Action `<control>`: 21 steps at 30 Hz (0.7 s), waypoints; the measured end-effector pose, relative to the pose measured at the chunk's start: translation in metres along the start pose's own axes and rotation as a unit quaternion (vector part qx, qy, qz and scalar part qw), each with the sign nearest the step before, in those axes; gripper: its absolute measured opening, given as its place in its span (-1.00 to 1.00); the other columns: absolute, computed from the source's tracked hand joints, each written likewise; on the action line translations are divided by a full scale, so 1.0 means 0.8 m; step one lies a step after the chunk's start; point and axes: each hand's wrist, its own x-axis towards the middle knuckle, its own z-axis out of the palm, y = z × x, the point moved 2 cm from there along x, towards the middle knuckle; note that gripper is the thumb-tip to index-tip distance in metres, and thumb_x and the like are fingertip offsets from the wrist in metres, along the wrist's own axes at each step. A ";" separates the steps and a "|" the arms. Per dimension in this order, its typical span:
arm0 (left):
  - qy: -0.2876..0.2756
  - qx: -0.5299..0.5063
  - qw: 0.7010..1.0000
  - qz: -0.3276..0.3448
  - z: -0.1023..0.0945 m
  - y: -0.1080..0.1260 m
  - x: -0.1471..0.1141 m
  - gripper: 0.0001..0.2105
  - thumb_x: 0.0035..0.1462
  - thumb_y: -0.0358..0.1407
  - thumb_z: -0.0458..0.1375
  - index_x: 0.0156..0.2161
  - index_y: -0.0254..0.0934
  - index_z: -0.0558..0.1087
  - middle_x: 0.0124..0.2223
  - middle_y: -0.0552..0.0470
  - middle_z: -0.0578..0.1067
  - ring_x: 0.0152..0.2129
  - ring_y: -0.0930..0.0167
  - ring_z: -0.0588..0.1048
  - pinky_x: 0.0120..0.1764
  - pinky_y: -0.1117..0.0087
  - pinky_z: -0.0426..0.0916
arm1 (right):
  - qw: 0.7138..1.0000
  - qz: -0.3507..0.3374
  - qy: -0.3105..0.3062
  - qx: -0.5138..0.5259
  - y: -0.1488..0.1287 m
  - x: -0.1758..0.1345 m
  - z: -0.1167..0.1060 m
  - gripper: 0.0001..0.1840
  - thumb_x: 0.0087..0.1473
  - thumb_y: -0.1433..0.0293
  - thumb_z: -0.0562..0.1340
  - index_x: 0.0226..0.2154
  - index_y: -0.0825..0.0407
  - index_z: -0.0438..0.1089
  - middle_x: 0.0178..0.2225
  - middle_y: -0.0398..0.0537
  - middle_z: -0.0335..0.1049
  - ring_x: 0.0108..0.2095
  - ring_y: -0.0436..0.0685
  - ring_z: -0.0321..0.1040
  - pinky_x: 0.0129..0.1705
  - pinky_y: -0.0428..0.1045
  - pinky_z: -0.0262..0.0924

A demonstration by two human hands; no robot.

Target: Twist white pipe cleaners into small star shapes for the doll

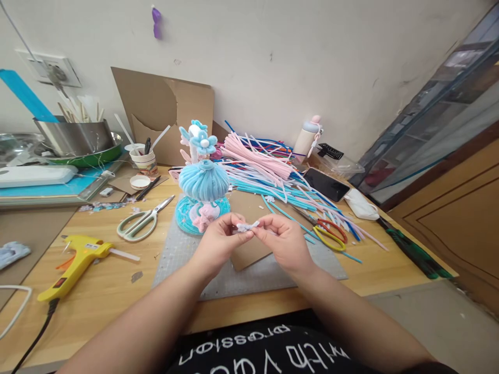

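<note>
Between my two hands is a small, pale lilac-white piece of pipe cleaner (pixel 246 227), bent into a short shape. My left hand (pixel 220 240) pinches its left end between thumb and fingers. The right end sits in the pinch of my right hand (pixel 284 241). Both hands hover over a grey cutting mat (pixel 183 259) and a brown cardboard piece (pixel 249 257). Just behind my left hand stands a blue fuzzy shell-shaped craft (pixel 204 181) on a round blue base (pixel 183 218), with a pink starfish (pixel 206 215) and a blue flower (pixel 204 143) on it.
A yellow glue gun (pixel 80 262) and white-handled scissors (pixel 142 223) lie left. Red-and-yellow-handled scissors (pixel 331 234) rest at the right, below a heap of pipe cleaners (pixel 257 161). A phone (pixel 326 184), bottle (pixel 306 140) and paper cup (pixel 143 160) stand or lie farther back.
</note>
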 end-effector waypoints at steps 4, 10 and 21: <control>0.002 0.075 0.997 -0.029 -0.003 -0.002 0.000 -0.76 -0.15 -0.29 0.34 -0.35 -0.33 0.44 -0.43 0.09 0.45 -0.51 0.52 0.38 -0.39 0.48 0.24 | 0.996 0.033 -0.054 0.062 0.004 0.004 0.002 -0.81 -0.09 0.29 0.31 -0.46 0.08 0.39 -0.55 -0.17 0.34 -0.53 -0.04 0.19 -0.46 -0.10 0.08; 0.034 0.052 0.994 -0.091 -0.004 -0.006 -0.001 -0.72 -0.19 -0.24 0.36 -0.39 -0.36 0.45 -0.46 0.07 0.46 -0.56 0.49 0.44 -0.40 0.41 0.34 | 0.975 0.093 -0.180 0.087 -0.006 0.016 -0.012 -0.80 -0.06 0.31 0.27 -0.38 0.12 0.42 -0.66 -0.27 0.19 -0.64 -0.12 -0.01 -0.56 -0.13 -0.07; 0.008 -0.208 0.956 -0.208 -0.005 -0.011 -0.002 -0.82 -0.18 -0.35 0.37 -0.53 -0.38 0.45 -0.55 0.11 0.36 -0.60 0.60 0.31 -0.57 0.61 0.21 | 0.960 0.038 -0.251 0.116 0.000 0.017 -0.018 -0.67 -0.10 0.36 0.35 -0.21 0.05 0.39 -0.35 -0.11 0.41 -0.40 -0.04 0.33 -0.35 -0.11 0.20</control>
